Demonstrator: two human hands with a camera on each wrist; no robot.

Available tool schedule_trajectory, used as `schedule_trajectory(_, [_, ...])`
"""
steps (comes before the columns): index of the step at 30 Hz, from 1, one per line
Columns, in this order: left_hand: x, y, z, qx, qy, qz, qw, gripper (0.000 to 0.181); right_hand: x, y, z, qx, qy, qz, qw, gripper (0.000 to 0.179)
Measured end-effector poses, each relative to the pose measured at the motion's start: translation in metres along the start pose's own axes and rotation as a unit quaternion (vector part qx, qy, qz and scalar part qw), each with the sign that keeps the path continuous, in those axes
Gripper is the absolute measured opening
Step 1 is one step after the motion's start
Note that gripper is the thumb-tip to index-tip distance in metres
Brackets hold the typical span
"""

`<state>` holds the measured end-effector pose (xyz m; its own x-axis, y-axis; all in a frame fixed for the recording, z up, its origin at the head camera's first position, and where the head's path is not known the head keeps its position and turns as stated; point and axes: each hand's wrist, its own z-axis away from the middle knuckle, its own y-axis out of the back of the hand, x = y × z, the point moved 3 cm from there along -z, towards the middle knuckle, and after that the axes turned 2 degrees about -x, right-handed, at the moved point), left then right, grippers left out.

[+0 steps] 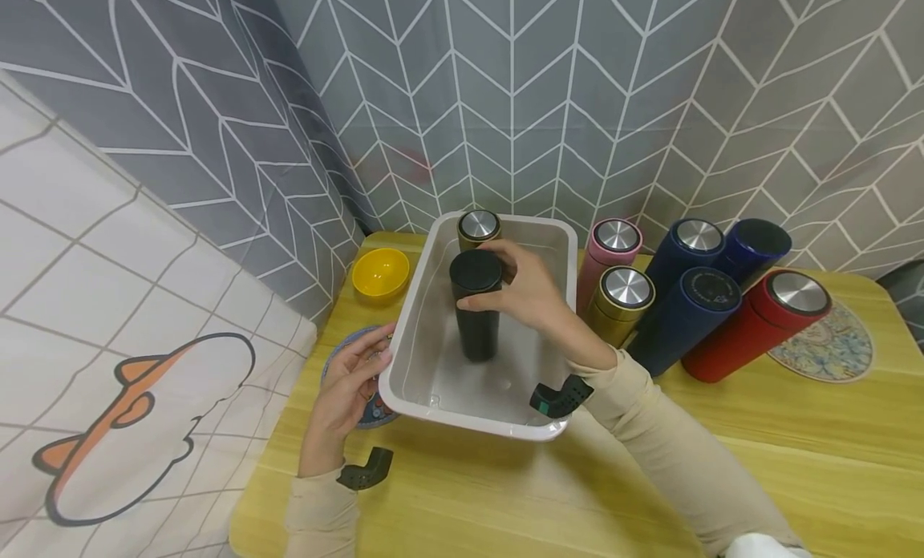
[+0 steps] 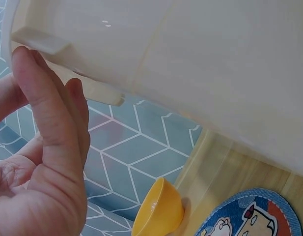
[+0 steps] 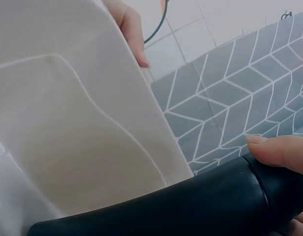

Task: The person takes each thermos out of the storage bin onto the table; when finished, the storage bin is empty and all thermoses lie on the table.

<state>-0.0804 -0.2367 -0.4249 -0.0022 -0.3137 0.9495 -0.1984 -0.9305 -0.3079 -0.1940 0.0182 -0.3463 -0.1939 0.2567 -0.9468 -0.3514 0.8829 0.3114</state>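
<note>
My right hand (image 1: 530, 289) grips a black tumbler (image 1: 479, 333) near its top, thumb on one side and fingers on the other. The tumbler stands upright inside a white plastic bin (image 1: 415, 325), and in the right wrist view its dark body (image 3: 190, 201) crosses the bin's wall. Behind it in the bin is a gold tumbler (image 1: 479, 231) with a silver lid, partly hidden. My left hand (image 1: 348, 390) touches the bin's left side from outside, its fairly straight fingers (image 2: 50, 108) up under the rim in the left wrist view.
Right of the bin stand a pink tumbler (image 1: 597, 261), a gold one (image 1: 613, 317), several blue ones (image 1: 678, 317) and a red one (image 1: 751, 333). A yellow bowl (image 1: 380, 274) and a round blue mat (image 1: 375, 414) lie left. A patterned round mat (image 1: 830, 345) lies far right on the wooden table (image 1: 462, 494).
</note>
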Motion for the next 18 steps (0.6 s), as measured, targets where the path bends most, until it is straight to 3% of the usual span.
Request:
schedule_trajectory(5, [0.0, -0.001, 0.0, 0.002, 0.004, -0.006, 1.0, 0.039, -0.009, 0.008, 0.013, 0.01, 0.0, -0.021, 0.9997, 0.076])
schedule_trajectory(18, [0.0, 0.0, 0.0, -0.003, -0.005, 0.004, 1.0, 0.039, -0.047, 0.033, 0.05, 0.062, 0.047, -0.022, 0.9967, 0.076])
